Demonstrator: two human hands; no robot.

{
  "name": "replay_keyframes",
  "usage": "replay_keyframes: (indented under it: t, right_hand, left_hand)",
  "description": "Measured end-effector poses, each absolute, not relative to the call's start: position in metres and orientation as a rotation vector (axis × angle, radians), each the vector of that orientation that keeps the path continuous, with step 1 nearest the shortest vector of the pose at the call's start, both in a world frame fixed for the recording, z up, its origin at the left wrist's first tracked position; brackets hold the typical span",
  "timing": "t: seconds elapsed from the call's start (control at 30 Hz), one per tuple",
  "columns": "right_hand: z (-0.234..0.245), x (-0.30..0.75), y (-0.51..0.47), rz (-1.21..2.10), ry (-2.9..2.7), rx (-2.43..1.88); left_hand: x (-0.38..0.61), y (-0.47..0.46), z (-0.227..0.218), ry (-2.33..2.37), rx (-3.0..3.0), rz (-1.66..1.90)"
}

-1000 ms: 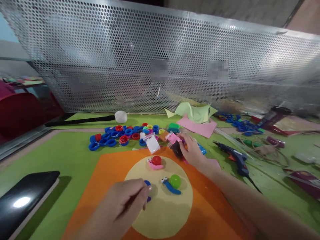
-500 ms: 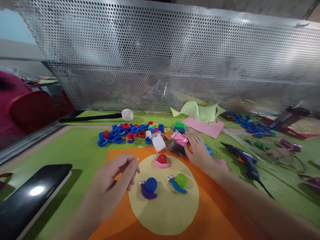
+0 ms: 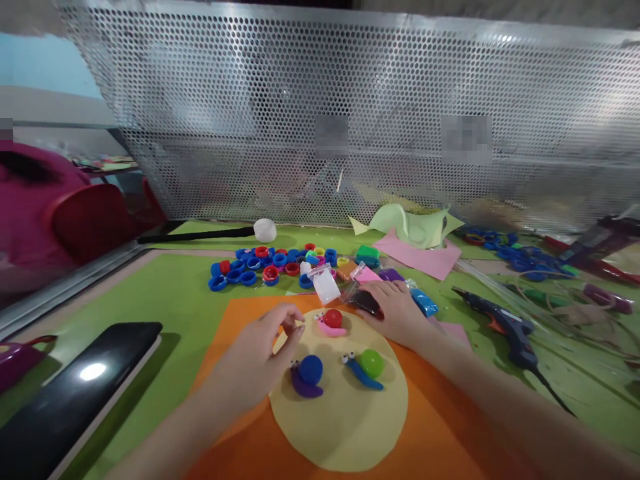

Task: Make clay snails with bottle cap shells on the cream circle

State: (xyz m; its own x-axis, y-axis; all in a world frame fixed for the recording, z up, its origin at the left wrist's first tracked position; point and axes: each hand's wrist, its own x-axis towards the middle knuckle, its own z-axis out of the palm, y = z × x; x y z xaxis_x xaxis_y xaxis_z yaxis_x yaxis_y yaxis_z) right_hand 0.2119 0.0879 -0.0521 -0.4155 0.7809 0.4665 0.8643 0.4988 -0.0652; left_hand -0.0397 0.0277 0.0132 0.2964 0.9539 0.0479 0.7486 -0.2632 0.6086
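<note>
My right hand (image 3: 397, 312) is at a small clear packet of dark clay (image 3: 365, 301), with fingers and thumb round its right end; the fingertips are partly hidden. My left hand (image 3: 267, 343) hovers over the left edge of a pale yellow paper circle (image 3: 345, 427), fingers curled, thumb and forefinger apart, nothing visible between them. On the circle sit three small snails with googly eyes: a purple one with a blue cap shell (image 3: 307, 375), a blue one with a green shell (image 3: 367, 368) and a pink one with a red shell (image 3: 332, 323).
Orange paper (image 3: 220, 407) lies under the circle. Behind are many bottle caps (image 3: 249, 278), a white clay packet (image 3: 327, 287) and a blue packet (image 3: 424, 303). A glue gun (image 3: 505, 327) lies right, a phone (image 3: 80, 393) left. A perforated metal panel (image 3: 280, 133) stands behind.
My right hand has shifted from the pink packet to the dark one, nearer me. My left hand has moved right, closer to the snails, its thumb and forefinger now farther apart.
</note>
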Motion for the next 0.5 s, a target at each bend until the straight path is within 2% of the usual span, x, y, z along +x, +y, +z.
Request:
replay_keyframes:
  t: [0.5]
  right_hand:
    - [-0.055, 0.214, 0.09, -0.291, -2.234, -1.44]
  left_hand:
    - [-0.047, 0.035, 0.001, 1.573, 2.138, 0.601]
